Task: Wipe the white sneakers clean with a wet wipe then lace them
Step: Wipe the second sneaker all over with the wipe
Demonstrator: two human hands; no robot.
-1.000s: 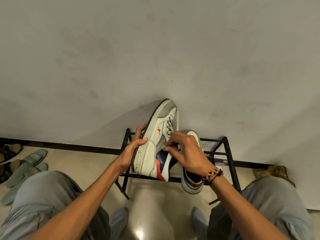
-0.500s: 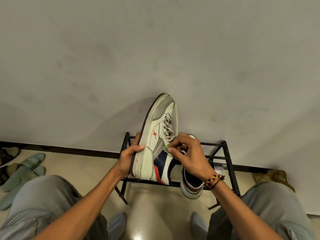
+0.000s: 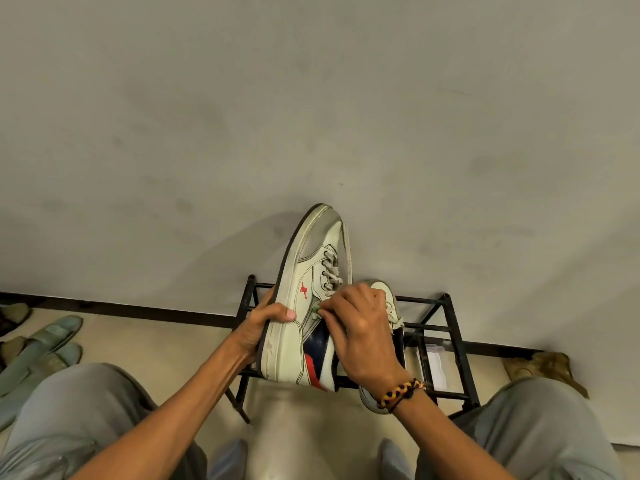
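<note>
A white sneaker (image 3: 299, 299) with a grey toe, red logo and navy and red heel panels stands toe-up in front of me. My left hand (image 3: 265, 322) grips its sole edge from the left, thumb across the side. My right hand (image 3: 360, 336) pinches the grey lace (image 3: 316, 311) at the upper eyelets; lower eyelets are laced, and one loose lace end (image 3: 347, 251) runs up past the toe. The second white sneaker (image 3: 389, 299) rests on the black rack behind my right hand, mostly hidden. No wet wipe is visible.
A black metal shoe rack (image 3: 446, 337) stands against the grey wall (image 3: 311, 116), a white packet (image 3: 435, 367) under it. Green slippers (image 3: 38, 344) lie on the floor at left, a brown item (image 3: 543, 370) at right. My grey-trousered knees (image 3: 79, 410) frame the view.
The sneaker has tilted more upright and risen slightly. My right hand stays at the upper eyelets and has shifted its pinch on the lace. My left hand holds the sole as before.
</note>
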